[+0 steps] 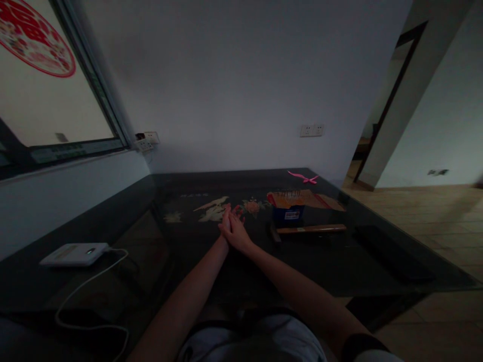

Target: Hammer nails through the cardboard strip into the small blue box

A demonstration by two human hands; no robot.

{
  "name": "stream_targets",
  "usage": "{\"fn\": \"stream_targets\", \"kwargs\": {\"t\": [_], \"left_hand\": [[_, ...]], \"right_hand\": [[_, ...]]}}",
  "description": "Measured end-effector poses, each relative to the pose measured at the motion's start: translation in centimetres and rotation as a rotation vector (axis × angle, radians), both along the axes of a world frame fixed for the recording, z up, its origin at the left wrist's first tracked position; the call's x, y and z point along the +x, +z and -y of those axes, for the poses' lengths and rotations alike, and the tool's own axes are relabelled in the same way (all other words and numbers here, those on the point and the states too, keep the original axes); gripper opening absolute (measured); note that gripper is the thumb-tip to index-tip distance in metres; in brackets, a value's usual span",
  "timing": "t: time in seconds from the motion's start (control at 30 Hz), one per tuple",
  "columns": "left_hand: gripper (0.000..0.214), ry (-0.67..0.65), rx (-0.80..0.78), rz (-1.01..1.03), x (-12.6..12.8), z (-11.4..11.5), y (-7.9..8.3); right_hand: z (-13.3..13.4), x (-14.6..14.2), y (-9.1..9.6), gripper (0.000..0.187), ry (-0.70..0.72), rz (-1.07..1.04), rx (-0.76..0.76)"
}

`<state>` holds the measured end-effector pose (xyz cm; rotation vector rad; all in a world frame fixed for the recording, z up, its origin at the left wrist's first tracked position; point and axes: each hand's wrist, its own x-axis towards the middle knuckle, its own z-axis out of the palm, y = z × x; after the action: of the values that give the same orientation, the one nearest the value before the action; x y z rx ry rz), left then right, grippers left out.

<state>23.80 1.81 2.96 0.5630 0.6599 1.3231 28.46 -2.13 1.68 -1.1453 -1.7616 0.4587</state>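
My left hand (225, 223) and my right hand (236, 229) are pressed together palm to palm above the middle of a dark glass-topped table (188, 261). The fingers of both are stretched out and point away from me; nothing shows between them. To the right of the hands lies a hammer (307, 230) with a wooden handle, its dark head closest to my right hand. Behind it stands a small blue box (289, 214) with an open orange-brown flap and thin upright nails in it.
A white device (75, 253) with a white cable (90, 296) lies at the table's left. A pink ribbon (304, 177) lies at the far right corner. A dark flat object (392, 259) lies near the right edge. Window at left, doorway at right.
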Motion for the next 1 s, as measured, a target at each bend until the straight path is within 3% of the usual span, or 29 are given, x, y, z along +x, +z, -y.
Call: {"fn": "stream_targets", "kwargs": {"t": [1.0], "left_hand": [[0.042,0.012,0.016,0.002,-0.19,0.15,0.74]], "right_hand": [[0.22,0.28,0.98,0.051,0.035,0.013,0.027]]}}
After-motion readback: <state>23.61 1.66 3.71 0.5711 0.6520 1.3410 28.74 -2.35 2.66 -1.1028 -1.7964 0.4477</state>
